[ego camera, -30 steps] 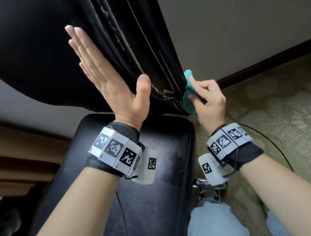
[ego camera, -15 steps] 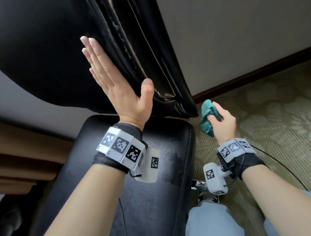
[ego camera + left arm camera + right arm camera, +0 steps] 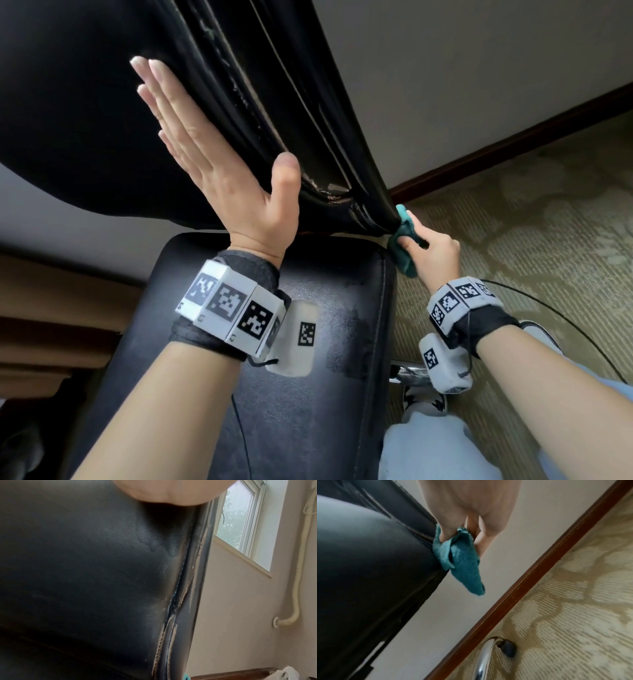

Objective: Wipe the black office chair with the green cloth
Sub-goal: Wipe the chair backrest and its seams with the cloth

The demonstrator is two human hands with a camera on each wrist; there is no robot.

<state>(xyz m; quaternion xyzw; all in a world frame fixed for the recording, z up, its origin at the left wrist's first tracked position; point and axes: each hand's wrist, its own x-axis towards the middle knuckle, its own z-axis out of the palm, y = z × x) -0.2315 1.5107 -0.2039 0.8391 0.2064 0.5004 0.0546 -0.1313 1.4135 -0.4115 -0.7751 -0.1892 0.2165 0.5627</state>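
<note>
The black office chair's backrest (image 3: 85, 113) fills the upper left of the head view, its seat (image 3: 308, 394) below. My left hand (image 3: 212, 161) lies flat against the backrest front, fingers straight, thumb spread by the worn seam (image 3: 171, 608). My right hand (image 3: 433, 250) grips the bunched green cloth (image 3: 404, 253) and holds it against the lower right edge of the backrest. In the right wrist view the cloth (image 3: 462, 563) touches the chair's edge (image 3: 426, 555), pinched between thumb and fingers.
A pale wall (image 3: 479, 85) with a dark wooden baseboard (image 3: 513, 140) stands behind the chair. Patterned carpet (image 3: 531, 240) covers the floor at right. A chrome chair leg (image 3: 484, 660) with a caster curves below. A window (image 3: 240, 520) is up on the wall.
My right hand had dropped down away from the backrest with the cloth, then came back up to its lower right edge. The left hand stays flat on the backrest.
</note>
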